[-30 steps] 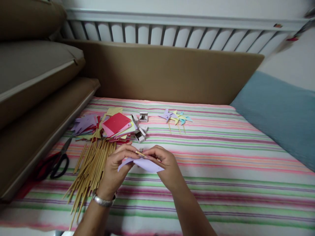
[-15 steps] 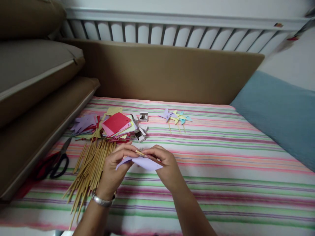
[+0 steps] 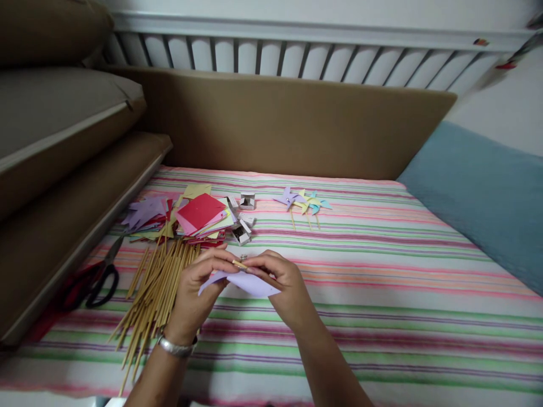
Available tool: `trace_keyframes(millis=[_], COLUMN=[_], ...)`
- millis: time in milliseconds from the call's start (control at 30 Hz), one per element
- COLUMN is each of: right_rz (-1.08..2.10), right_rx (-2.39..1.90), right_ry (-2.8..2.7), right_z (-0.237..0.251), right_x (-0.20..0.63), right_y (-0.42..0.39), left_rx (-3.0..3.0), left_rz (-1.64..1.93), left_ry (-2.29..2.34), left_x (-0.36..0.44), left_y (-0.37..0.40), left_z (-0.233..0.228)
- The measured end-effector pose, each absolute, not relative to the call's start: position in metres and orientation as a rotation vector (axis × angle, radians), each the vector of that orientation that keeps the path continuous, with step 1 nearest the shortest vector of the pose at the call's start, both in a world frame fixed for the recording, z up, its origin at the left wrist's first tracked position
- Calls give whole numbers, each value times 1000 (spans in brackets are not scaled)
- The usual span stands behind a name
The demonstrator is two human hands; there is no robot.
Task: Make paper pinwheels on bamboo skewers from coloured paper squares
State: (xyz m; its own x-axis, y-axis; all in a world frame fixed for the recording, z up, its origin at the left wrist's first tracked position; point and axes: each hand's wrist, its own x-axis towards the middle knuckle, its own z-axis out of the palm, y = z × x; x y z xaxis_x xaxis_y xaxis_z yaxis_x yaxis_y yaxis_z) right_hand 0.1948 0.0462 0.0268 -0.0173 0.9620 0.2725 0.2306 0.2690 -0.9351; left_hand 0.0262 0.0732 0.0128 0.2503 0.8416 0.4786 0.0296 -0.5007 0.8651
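A lavender paper pinwheel (image 3: 254,284) is held between my two hands above the striped cloth. My left hand (image 3: 199,288) is closed on its left side, fingers curled over the paper. Fingers of my right hand (image 3: 286,285) pinch a thin wooden stick (image 3: 240,264) against the back of the pinwheel. Only the short end of that stick shows; the rest is hidden by my right hand. A small shiny metal bit (image 3: 243,257) is just beyond my fingertips, too small to make out.
Left of my hands lie a heap of wooden sticks (image 3: 156,288), scissors (image 3: 104,277) and stacked coloured paper squares (image 3: 201,212). Small white boxes (image 3: 241,233) stand beside the paper. Finished pinwheels (image 3: 303,200) lie farther back. Brown cushions (image 3: 85,209) are piled at the left.
My hands stay nearly in place, with a very slight shift of the stick end and pinwheel to the left.
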Motion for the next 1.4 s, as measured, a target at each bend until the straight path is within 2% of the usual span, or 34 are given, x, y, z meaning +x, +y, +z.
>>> trace_keyframes(millis=[1400], right_rz=[859], right_rx=[-1175], right_ry=[-1483], right_z=[27], right_x=[196], right_y=[46], left_rx=[1665], left_rz=[1282], left_ry=[793], left_x=[28], left_y=[76], left_z=[16])
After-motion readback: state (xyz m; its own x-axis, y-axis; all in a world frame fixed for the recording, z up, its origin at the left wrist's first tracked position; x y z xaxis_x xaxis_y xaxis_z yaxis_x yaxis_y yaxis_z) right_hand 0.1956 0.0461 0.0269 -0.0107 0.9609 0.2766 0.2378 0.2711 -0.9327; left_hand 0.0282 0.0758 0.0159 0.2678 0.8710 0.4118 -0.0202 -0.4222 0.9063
